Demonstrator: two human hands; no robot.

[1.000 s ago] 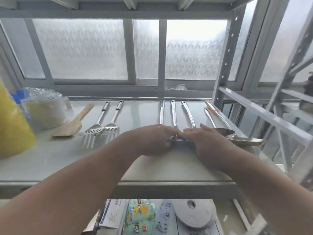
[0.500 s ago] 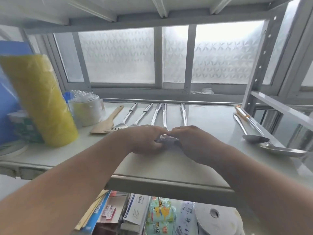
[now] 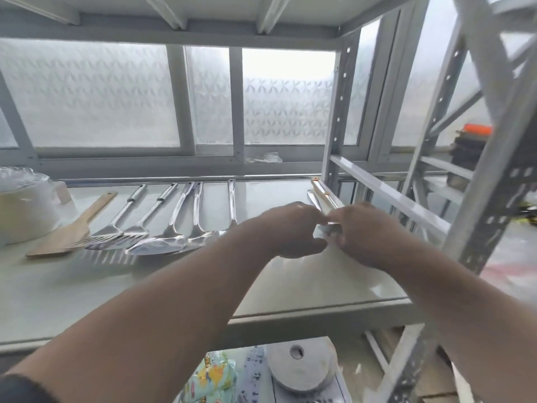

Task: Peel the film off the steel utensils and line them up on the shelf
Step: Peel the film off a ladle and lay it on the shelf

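On the white shelf (image 3: 87, 289) lies a row: a wooden spatula (image 3: 69, 228), two slotted steel turners (image 3: 116, 228), then three steel spoons (image 3: 177, 225) side by side. At the right end lie two more steel utensils (image 3: 315, 196), one with an orange-tipped handle. My left hand (image 3: 290, 228) and my right hand (image 3: 363, 234) meet over these two. Both have their fingers curled and pinch a steel piece (image 3: 328, 228) between them. The hands hide the heads of both utensils, and blur hides any film.
A white plastic-wrapped tub (image 3: 23, 210) stands at the far left. The shelf's upright post (image 3: 338, 112) and a slanted rail (image 3: 392, 199) rise just right of my hands. A crumpled scrap (image 3: 264, 157) lies on the window sill. A tape roll (image 3: 302, 370) and packets (image 3: 215, 376) sit on the shelf below.
Both hands have moved right, from the three spoons in the middle to the pair of utensils at the shelf's right end. The three spoons now lie free.
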